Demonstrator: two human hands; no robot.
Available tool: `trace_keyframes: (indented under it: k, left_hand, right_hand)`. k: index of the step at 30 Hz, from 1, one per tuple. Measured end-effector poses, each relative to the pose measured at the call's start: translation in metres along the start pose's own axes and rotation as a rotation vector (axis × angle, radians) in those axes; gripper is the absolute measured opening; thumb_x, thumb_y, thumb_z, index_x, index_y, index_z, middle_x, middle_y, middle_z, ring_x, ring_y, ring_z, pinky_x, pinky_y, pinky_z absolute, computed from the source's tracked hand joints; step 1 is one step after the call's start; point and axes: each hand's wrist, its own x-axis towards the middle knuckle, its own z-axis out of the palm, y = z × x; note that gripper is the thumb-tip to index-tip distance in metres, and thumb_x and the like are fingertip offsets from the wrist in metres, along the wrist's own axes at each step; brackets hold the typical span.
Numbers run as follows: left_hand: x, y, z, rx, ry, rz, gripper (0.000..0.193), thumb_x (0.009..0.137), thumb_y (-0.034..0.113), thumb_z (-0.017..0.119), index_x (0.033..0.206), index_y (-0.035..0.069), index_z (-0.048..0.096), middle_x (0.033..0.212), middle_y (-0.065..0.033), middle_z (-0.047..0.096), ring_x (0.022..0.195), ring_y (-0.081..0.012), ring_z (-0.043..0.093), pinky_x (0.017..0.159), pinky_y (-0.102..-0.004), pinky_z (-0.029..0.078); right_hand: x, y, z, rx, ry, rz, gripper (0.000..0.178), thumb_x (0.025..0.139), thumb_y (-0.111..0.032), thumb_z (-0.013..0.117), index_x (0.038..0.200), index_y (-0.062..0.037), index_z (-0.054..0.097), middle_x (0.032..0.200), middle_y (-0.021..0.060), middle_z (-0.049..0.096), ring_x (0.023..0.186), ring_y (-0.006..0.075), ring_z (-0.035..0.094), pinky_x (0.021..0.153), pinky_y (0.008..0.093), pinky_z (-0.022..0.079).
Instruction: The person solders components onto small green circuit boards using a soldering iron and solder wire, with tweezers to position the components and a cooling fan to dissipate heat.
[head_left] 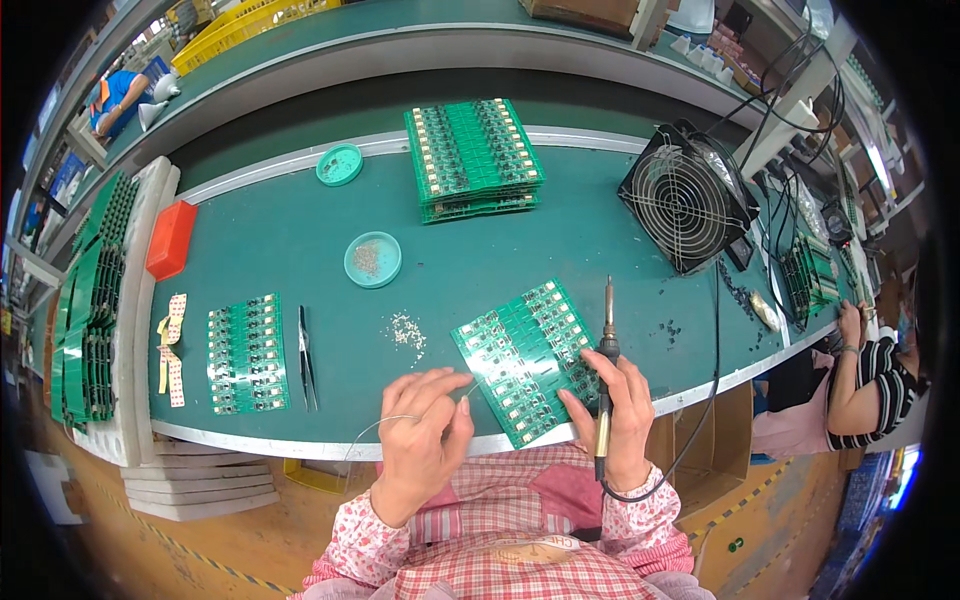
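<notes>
In front of me a green circuit board panel (525, 355) lies tilted at the table's near edge, with rows of small pale and dark parts on it. My right hand (622, 405) is closed around a soldering iron (609, 325), whose tip points away from me. The thumb and fingers of that hand also touch the board's right side. At the board's left edge is my left hand (428, 428), fingers curled, with a thin solder wire (372, 428) running out of it. Between the hands and the back, small pale parts (405, 332) are scattered on the mat.
Further left are tweezers (306, 360), another board panel (247, 353) and tape strips (171, 350). Two teal dishes (340, 164) (388, 277), a stack of panels (474, 155) and a black fan (686, 200) stand behind. Boards fill a rack (95, 310); a co-worker's arm (846, 380) is at right.
</notes>
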Motion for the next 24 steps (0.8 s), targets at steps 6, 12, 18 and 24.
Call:
trace_keyframes:
  k: [6,12,18,24]
  left_hand:
    - [-0.005,-0.001,-0.004,-0.013,0.011,-0.006,0.018,0.086,0.0,0.063,0.07,0.002,0.053,0.107,-0.0101,0.073,0.105,-0.0299,0.068,0.096,-0.0451,0.044]
    - [-0.006,-0.004,-0.011,0.023,0.032,-0.039,0.018,0.087,0.0,0.062,0.071,0.001,0.052,0.114,-0.0133,0.071,0.11,-0.033,0.065,0.098,-0.0477,0.043]
    - [-0.01,-0.006,-0.013,0.058,0.042,-0.04,0.019,0.087,0.001,0.063,0.072,0.001,0.052,0.118,-0.0142,0.069,0.116,-0.0346,0.062,0.102,-0.0484,0.041]
    - [-0.01,-0.006,-0.012,0.098,0.006,-0.028,0.018,0.087,0.002,0.063,0.072,0.002,0.054,0.118,-0.0122,0.069,0.118,-0.0328,0.061,0.108,-0.0518,0.035]
  right_hand:
    - [0.003,-0.003,-0.004,0.016,-0.069,0.019,0.057,0.073,-0.018,0.086,0.126,-0.0141,0.066,0.11,0.0184,0.063,0.103,0.0388,0.062,0.089,0.0445,0.051]
    - [0.005,0.003,-0.009,0.024,-0.116,-0.037,0.057,0.073,-0.015,0.085,0.127,-0.0149,0.065,0.114,0.0176,0.061,0.1,0.038,0.063,0.086,0.0426,0.053]
    - [0.007,0.004,-0.018,0.124,-0.204,-0.069,0.056,0.074,-0.01,0.084,0.126,-0.0126,0.065,0.113,0.017,0.062,0.096,0.0346,0.065,0.081,0.0391,0.054]
    - [0.003,0.014,-0.023,0.161,-0.242,-0.126,0.058,0.072,-0.006,0.085,0.126,-0.0109,0.065,0.114,0.0168,0.063,0.099,0.0332,0.066,0.083,0.0389,0.054]
